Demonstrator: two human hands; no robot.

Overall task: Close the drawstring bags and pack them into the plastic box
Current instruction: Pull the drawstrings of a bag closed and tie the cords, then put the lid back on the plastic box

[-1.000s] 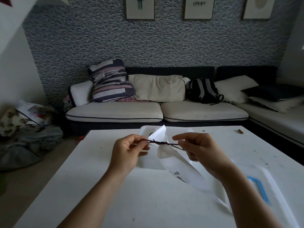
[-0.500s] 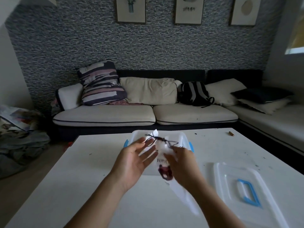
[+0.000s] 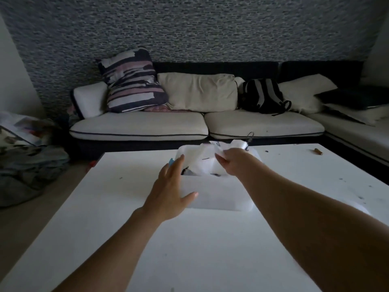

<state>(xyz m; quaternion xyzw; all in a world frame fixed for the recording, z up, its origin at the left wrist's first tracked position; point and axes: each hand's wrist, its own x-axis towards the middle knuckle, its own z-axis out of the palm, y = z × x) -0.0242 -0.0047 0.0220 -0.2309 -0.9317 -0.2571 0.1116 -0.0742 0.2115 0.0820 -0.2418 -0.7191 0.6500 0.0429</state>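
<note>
Both hands fwd since, bag (image 3: 207, 160) in box (image 3: 219, 194), under rt fingers (image 3: 221, 160)

White table (image 3: 210, 249) bearing plastic box (image 3: 219, 197)

Single view, head-mounted wide-angle, no second camera to overlap with. Looks forward and slightly down across the white table (image 3: 210, 249), which fills the lower half of frame. Both forearms enter from the bottom edge and converge near centre, close to the lens. Sofa (image 3: 189, 125) runs across mid-frame, facing the camera, well behind the table. Patterned wall (image 3: 189, 28) fills the top. Edges show barrel distortion.
</note>
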